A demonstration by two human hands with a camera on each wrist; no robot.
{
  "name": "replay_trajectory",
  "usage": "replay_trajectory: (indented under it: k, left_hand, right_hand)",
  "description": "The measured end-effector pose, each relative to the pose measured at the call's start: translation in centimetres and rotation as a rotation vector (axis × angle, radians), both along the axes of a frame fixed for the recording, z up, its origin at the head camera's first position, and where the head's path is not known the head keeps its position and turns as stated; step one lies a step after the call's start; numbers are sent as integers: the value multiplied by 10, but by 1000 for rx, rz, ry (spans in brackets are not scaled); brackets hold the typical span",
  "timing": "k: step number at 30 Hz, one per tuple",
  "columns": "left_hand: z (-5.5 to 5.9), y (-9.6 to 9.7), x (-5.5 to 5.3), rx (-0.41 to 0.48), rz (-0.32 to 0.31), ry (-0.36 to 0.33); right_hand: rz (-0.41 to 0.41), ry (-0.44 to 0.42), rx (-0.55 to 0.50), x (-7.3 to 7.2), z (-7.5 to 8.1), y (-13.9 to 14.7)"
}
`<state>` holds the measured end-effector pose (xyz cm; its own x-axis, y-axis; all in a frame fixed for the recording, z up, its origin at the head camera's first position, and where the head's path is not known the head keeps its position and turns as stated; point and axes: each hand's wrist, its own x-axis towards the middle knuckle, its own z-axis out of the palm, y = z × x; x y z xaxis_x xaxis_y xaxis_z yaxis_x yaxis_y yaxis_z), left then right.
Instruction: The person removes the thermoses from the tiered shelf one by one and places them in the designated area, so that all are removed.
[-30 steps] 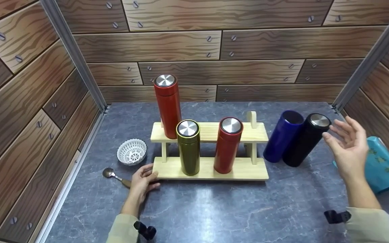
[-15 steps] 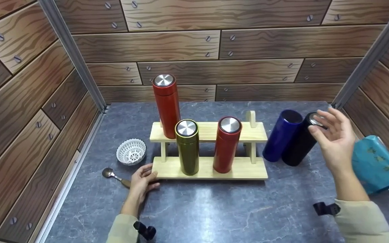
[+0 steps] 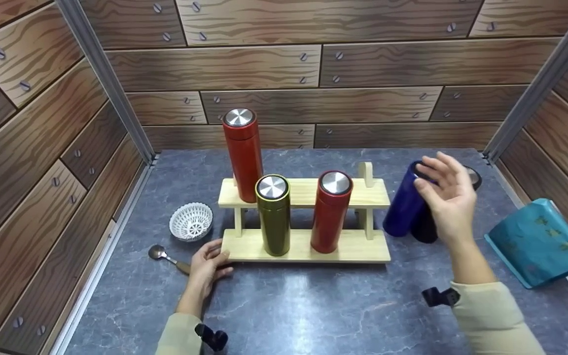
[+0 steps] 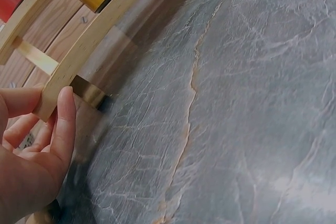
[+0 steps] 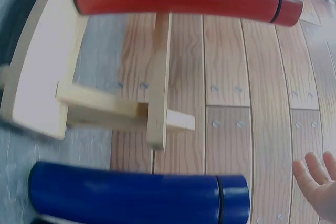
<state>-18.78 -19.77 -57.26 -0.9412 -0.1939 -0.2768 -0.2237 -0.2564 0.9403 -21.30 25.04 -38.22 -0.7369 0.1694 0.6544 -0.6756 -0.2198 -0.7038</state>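
A two-tier wooden rack [image 3: 301,248] stands mid-table; my left hand [image 3: 206,268] pinches the left end of its lower shelf. In the left wrist view, thumb and fingers [image 4: 65,124] lie on either side of that shelf end. One red thermos flask [image 3: 244,158] stands at the left of the upper shelf. An olive flask [image 3: 277,227] and another red flask [image 3: 331,222] stand upright on the lower shelf. Right of the rack are a blue flask [image 3: 401,212] and a black flask [image 3: 424,230]. My right hand [image 3: 449,207], fingers relaxed and holding nothing, partly hides both.
A white woven bowl [image 3: 192,222] sits left of the rack. Nearby lies a spoon [image 3: 165,255] with a wooden handle, its end beside the left hand. A teal pouch [image 3: 540,246] is at the far right. Wood-patterned walls [image 3: 259,69] enclose the table.
My right hand has moved left, from beside the black flask to in front of the blue and black flasks. The left hand has stayed at the rack's end.
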Motion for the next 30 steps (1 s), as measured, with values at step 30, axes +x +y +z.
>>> replay_trajectory:
  k: [30]
  left_hand:
    - [2,1,1,10,-5,10]
  right_hand:
    - [78,-121,305,-28,34,-74]
